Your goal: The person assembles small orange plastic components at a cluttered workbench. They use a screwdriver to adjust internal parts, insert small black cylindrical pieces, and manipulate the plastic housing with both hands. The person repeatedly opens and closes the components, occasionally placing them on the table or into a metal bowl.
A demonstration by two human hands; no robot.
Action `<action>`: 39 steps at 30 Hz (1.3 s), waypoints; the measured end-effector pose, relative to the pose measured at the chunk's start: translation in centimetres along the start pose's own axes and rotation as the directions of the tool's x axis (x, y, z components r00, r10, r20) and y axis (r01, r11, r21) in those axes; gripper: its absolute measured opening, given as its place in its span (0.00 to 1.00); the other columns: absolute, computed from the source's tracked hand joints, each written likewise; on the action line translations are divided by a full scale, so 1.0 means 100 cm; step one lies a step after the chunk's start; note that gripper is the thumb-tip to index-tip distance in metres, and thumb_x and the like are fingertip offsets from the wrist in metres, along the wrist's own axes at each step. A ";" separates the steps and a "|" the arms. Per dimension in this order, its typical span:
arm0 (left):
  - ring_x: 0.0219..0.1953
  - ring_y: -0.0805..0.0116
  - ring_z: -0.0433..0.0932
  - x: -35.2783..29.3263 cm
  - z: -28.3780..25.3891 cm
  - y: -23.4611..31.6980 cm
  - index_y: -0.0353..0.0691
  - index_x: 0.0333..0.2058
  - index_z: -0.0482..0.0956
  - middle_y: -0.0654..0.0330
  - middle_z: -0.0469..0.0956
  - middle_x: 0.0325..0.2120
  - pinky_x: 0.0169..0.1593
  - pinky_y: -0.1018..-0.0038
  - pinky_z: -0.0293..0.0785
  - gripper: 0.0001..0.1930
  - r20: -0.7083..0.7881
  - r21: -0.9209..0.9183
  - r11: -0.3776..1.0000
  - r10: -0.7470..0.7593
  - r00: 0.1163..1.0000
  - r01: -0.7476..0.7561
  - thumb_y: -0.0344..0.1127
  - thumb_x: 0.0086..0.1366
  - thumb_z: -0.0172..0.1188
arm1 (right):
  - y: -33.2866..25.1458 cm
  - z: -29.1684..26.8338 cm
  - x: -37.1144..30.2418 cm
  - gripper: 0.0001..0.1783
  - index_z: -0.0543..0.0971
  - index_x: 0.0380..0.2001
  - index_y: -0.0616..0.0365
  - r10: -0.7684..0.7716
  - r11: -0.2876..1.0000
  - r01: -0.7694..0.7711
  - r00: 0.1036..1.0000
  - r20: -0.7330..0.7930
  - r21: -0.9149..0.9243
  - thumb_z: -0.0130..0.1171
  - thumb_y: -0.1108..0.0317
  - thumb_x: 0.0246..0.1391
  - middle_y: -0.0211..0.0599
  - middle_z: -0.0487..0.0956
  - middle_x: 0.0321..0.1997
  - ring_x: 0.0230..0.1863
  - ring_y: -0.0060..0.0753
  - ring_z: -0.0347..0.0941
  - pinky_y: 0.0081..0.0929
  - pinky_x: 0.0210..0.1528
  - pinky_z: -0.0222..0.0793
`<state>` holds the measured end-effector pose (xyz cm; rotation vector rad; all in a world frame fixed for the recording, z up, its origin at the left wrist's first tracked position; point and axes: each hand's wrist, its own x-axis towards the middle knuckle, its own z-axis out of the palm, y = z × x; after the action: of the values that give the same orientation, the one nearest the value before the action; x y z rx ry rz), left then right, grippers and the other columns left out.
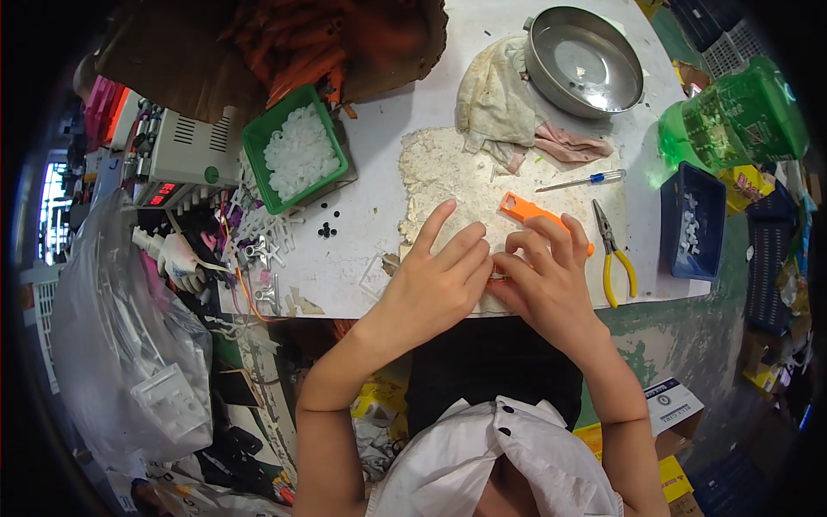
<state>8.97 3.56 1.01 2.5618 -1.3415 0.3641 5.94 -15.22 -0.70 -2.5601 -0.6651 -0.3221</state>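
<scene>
At the table's near edge my left hand (442,274) and my right hand (549,274) meet, fingers bent and fingertips pinched together. A sliver of a small orange piece (497,277) shows between them; the fingers hide most of it. My left index finger points up and away from the pinch. Just beyond the right fingers lies a flat orange plastic part (522,208) with a hole at one end, partly covered by that hand. To the right rest pliers (609,250) with yellow handles and a screwdriver (586,180) with a blue and clear handle.
A green bin (272,205) of white pieces stands left, with small black parts (326,230) near it. Orange parts (289,52) fill a carton behind. A round metal pan (586,65), a rag (495,99), a blue tray (692,258) and a green bottle (732,121) are at right.
</scene>
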 end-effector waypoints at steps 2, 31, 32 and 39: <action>0.49 0.65 0.72 -0.002 0.001 -0.003 0.37 0.33 0.80 0.62 0.76 0.36 0.64 0.49 0.56 0.11 0.015 -0.006 1.000 0.025 1.000 -0.025 0.33 0.50 0.65 | 0.001 0.001 -0.001 0.16 0.79 0.32 0.51 0.003 1.000 -0.003 1.000 -0.013 0.008 0.69 0.59 0.39 0.26 0.71 0.42 0.58 0.35 0.61 0.51 0.65 0.45; 0.47 0.68 0.66 -0.029 -0.004 0.046 0.50 0.32 0.81 0.70 0.75 0.35 0.59 0.56 0.65 0.10 -0.534 -0.044 0.994 0.059 0.844 -0.098 0.37 0.50 0.71 | -0.026 -0.042 -0.046 0.16 0.83 0.34 0.51 0.153 0.829 -0.010 0.965 -0.211 0.559 0.71 0.60 0.39 0.27 0.73 0.38 0.49 0.37 0.64 0.40 0.57 0.56; 0.47 0.68 0.67 -0.030 -0.004 0.049 0.49 0.32 0.81 0.70 0.76 0.35 0.58 0.57 0.66 0.09 -0.537 -0.029 0.991 0.096 0.838 -0.132 0.37 0.51 0.70 | -0.025 -0.043 -0.050 0.15 0.83 0.33 0.52 0.167 0.787 -0.032 0.972 -0.163 0.616 0.71 0.61 0.39 0.28 0.73 0.37 0.49 0.37 0.64 0.39 0.56 0.57; 0.47 0.72 0.71 -0.033 0.006 0.081 0.43 0.31 0.84 0.68 0.78 0.33 0.58 0.59 0.68 0.06 -0.550 -0.071 0.950 0.217 0.807 -0.304 0.33 0.54 0.63 | -0.016 -0.053 -0.083 0.08 0.81 0.26 0.57 0.200 0.549 -0.219 0.971 0.128 0.806 0.69 0.69 0.41 0.29 0.73 0.33 0.46 0.33 0.66 0.31 0.53 0.59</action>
<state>0.48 1.42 0.06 1.9272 -1.4205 0.9115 -2.51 -19.89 1.76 -1.6896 -0.3606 0.1043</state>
